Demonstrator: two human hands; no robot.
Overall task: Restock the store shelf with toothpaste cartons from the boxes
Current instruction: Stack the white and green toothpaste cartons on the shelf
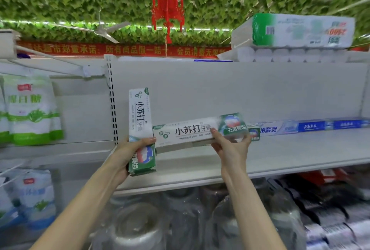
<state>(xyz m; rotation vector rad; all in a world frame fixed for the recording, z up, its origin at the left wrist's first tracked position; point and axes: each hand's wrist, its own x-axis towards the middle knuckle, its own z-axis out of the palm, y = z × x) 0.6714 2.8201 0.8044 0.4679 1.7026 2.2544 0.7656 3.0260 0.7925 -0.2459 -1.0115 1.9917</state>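
A flat carton (186, 132) was gripped by the right hand (230, 150) just above the shelf (290, 155), an upright carton (140, 117) by the left hand (128, 155) at the shelf's front edge, where it could be dropped if jostled.

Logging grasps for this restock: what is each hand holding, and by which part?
The left hand grips an upright carton near its lower green end. The right hand grips a horizontal carton toward its right green end.
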